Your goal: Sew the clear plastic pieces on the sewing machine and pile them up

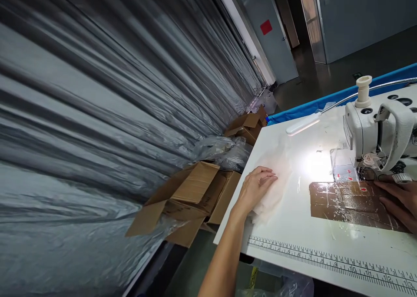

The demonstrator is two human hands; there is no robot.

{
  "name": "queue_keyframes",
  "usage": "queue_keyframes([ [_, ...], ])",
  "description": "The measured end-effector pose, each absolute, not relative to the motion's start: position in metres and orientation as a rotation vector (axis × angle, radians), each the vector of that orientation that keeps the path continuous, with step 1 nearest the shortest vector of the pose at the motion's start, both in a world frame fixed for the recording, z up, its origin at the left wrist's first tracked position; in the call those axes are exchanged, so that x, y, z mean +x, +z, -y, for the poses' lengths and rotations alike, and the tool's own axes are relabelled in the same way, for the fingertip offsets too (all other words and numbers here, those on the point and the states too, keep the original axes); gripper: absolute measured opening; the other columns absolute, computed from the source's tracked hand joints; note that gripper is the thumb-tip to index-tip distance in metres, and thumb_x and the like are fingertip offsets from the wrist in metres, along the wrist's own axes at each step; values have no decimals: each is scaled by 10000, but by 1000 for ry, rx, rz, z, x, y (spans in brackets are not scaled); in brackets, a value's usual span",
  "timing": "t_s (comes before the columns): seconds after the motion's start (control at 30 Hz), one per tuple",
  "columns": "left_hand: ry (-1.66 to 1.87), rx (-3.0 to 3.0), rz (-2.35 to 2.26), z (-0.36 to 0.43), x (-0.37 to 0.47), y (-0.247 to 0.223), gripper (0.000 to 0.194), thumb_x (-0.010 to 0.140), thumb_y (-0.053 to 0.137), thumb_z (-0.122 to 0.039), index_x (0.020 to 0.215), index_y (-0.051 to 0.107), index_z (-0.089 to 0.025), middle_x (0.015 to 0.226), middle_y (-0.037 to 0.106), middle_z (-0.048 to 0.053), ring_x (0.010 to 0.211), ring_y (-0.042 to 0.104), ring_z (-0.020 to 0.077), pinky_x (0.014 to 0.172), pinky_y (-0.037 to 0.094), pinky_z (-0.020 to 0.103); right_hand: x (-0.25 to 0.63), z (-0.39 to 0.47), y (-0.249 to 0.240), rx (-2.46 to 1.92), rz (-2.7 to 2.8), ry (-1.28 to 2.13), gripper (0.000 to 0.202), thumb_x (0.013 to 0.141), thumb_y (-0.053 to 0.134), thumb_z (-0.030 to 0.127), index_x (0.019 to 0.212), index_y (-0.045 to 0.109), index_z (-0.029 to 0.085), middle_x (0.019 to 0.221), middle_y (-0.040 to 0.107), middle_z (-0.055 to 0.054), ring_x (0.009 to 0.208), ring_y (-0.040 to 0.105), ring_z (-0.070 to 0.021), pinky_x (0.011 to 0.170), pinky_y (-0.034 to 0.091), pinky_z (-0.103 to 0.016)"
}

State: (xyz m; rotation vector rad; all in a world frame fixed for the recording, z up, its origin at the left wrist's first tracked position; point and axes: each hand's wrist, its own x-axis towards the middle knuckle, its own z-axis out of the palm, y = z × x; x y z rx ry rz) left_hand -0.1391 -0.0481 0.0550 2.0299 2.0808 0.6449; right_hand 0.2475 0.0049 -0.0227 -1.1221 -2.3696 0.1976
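Observation:
My left hand (256,188) is at the left edge of the white table, its thumb and fingertips closed on a pale, sheer fabric (276,171). The fabric lies loosely bunched beneath and around that hand, blurred in places. At the right, my right hand (399,201) lies beside the needle area of a white sewing machine (365,127). Its visible fingers stretch out, apart from each other, over brown tape (342,201) stuck to the tabletop. The rest of this hand is cut off by the frame edge. Nothing shows between its fingers.
A lit lamp (302,124) on a flexible neck shines on the table. A printed ruler (309,259) runs along the near edge. Left of the table stand open cardboard boxes (195,188) and clear plastic bags (224,151), beside a silvery curtain (97,114).

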Motion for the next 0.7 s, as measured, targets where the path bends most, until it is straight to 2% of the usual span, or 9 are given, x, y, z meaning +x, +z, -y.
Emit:
queue_keyframes([
  [0.17, 687, 2001, -2056, 34, -140, 70, 311, 867, 588, -463, 948, 755, -214, 1117, 680, 89, 1057, 649, 239, 787, 571, 333, 248, -4, -24, -1101, 2381, 175, 450, 974, 323, 388, 1133, 715, 236, 894, 658, -157, 645, 633, -223, 617, 561, -357],
  [0.33, 415, 1954, -2114, -9, -140, 71, 306, 846, 617, -438, 1003, 747, -209, 1334, 590, 115, 1206, 584, 287, 1010, 480, 424, 244, -3, -13, -1101, 2327, 149, 503, 969, 297, 411, 1017, 757, 211, 883, 665, -155, 637, 648, -223, 589, 577, -354],
  [0.43, 365, 1938, -2123, -34, -140, 65, 316, 820, 651, -414, 1042, 738, -207, 1368, 565, 133, 1246, 555, 321, 1027, 458, 457, 244, -3, -7, -1147, 2345, 244, 485, 968, 309, 413, 1047, 747, 219, 916, 666, -151, 674, 661, -218, 617, 587, -341],
  [0.5, 362, 1940, -2133, -42, -141, 65, 338, 832, 631, -404, 1089, 717, -204, 1363, 569, 131, 1251, 551, 309, 1011, 469, 428, 245, -3, -5, -1149, 2354, 304, 486, 970, 302, 411, 1076, 735, 217, 942, 670, -152, 699, 667, -219, 637, 593, -340],
  [0.6, 373, 1956, -2144, -35, -144, 71, 327, 855, 577, -409, 1070, 707, -200, 1253, 639, 102, 1127, 621, 255, 927, 507, 351, 245, -3, -5, -1116, 2363, 312, 518, 970, 266, 405, 1051, 737, 206, 964, 678, -163, 724, 677, -236, 638, 597, -368],
  [0.7, 325, 1953, -2146, -9, -150, 81, 276, 822, 585, -437, 872, 718, -201, 927, 717, 51, 843, 664, 216, 794, 528, 325, 244, -3, -5, -1098, 2333, 251, 525, 964, 255, 424, 994, 742, 231, 963, 690, -147, 731, 680, -247, 620, 593, -389],
])
